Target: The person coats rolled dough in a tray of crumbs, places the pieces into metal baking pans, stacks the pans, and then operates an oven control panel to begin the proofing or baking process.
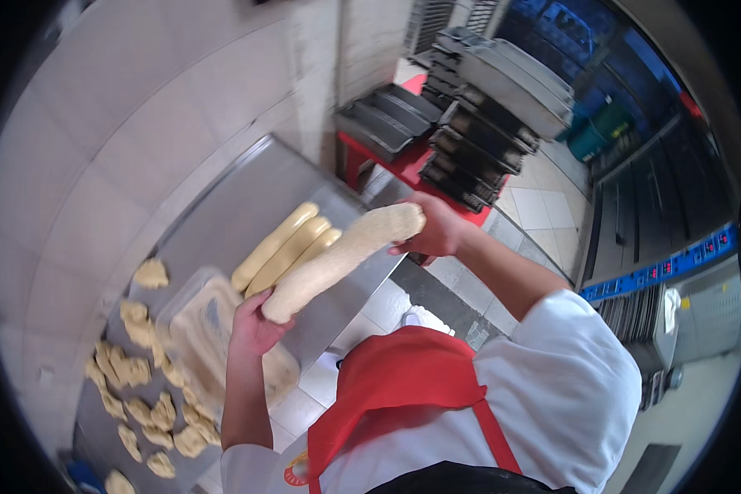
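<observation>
Dull metal table [239, 193], grainy curved dough log [344, 257]

We see a white shirt [543, 387], its short, loose sleeves [580, 329] leaving the forearms [247, 395] bare down to the fingers [278, 331]. Over it we find a bright red apron [403, 370] with narrow matching straps [496, 436], while a small round emblem [295, 471] in red and yellow marks the left chest. Along the lower edge we make out something black and curved [461, 479], too cropped to identify.
</observation>
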Demonstrator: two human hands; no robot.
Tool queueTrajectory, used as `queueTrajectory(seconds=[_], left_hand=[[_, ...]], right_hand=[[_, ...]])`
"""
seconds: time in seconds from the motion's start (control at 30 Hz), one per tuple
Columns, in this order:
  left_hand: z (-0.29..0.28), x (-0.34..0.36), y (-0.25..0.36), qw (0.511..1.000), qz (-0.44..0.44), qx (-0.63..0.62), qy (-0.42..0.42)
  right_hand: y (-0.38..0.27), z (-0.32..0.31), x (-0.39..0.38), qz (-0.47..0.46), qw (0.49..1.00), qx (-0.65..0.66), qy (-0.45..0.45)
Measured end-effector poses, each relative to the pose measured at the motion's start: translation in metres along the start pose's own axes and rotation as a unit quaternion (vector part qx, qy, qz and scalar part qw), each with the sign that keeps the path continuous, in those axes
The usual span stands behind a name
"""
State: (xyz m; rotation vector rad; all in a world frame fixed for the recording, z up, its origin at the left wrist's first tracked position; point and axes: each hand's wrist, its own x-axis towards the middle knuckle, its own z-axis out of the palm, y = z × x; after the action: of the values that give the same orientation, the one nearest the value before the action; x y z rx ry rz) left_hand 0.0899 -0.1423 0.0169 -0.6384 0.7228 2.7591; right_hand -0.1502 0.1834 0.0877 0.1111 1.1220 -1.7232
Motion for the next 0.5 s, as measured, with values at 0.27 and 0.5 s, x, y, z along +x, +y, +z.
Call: queueTrajectory(seconds=[0.27, 0.5], left_hand=[[0.311, 0.188, -0.032, 0.934, -0.067, 0.227, -0.268], [0.576, 0.313, -0.024, 0.849, 0.029, 0.451, -0.272]], right_hand=[[-0.117, -0.116, -0.261, -0.297, 0.942, -0.006, 0.157], [-0.264, -0.218, -0.343, -0.432, 0.875, -0.073, 0.206]])
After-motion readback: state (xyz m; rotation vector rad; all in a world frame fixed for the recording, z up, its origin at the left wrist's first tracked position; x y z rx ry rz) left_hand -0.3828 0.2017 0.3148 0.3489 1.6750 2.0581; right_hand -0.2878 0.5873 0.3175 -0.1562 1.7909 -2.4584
